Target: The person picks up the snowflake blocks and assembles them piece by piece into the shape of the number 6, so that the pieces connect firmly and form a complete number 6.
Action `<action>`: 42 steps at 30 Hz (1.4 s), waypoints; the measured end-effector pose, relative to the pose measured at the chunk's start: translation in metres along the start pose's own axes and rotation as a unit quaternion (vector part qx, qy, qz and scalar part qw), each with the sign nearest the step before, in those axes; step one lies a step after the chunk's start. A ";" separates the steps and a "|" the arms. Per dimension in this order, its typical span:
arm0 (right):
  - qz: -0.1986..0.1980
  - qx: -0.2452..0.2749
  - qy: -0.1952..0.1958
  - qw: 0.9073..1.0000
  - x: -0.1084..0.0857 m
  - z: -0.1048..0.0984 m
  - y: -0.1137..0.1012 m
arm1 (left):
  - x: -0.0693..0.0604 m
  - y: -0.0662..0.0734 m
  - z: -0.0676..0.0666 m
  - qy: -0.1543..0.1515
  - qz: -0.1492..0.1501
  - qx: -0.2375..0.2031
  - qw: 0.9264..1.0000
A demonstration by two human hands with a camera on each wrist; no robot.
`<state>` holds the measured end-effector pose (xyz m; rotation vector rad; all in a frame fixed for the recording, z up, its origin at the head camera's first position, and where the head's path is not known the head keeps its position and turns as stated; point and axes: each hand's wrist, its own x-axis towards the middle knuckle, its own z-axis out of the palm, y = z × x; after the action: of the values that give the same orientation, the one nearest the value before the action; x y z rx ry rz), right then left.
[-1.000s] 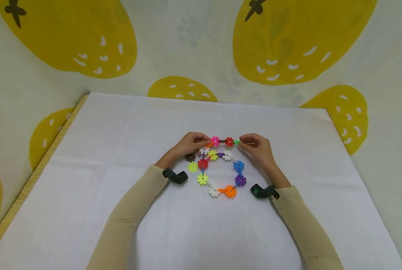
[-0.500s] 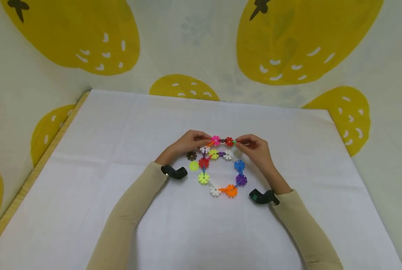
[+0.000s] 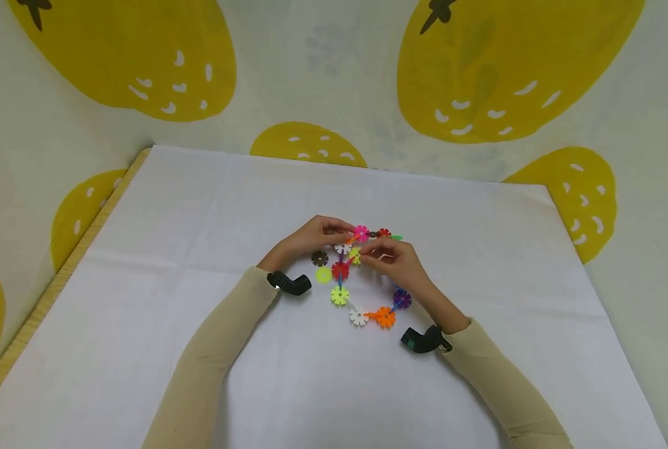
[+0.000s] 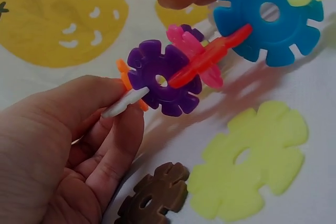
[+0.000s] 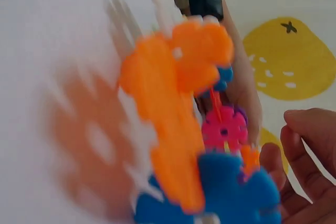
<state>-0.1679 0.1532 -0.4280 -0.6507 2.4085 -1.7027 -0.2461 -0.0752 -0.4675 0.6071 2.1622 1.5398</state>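
Slotted plastic flower discs are joined into a ring, with an upper chain attached at its far left. My left hand (image 3: 318, 236) pinches an orange disc (image 4: 124, 73) by the white disc (image 3: 342, 249) at that corner. Beyond it run a pink disc (image 3: 361, 234), a red disc (image 3: 384, 233) and a green disc (image 3: 396, 237) at the right end. My right hand (image 3: 396, 265) hovers over the ring's upper right, hiding part of it, fingertips near a yellow disc (image 3: 355, 255). Its thumb and fingers stand apart in the right wrist view, with nothing visible between them.
A loose brown disc (image 3: 319, 258) and a loose yellow-green disc (image 3: 324, 274) lie left of the ring on the white tablecloth (image 3: 244, 368). A patterned curtain (image 3: 311, 81) hangs behind the table. Each wrist wears a black camera (image 3: 423, 340).
My right hand has let go of the green disc at the upper chain's right end and moved left and nearer, over the ring. The left hand keeps its hold.
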 end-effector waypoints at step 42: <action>0.056 -0.287 -0.143 0.945 0.019 0.060 -0.030 | 0.000 0.007 0.006 0.004 0.011 0.003 1.000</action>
<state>-0.1565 0.0849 -0.4189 -0.7408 2.6490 -0.7767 -0.2419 -0.0684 -0.4626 0.6293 2.1743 1.5499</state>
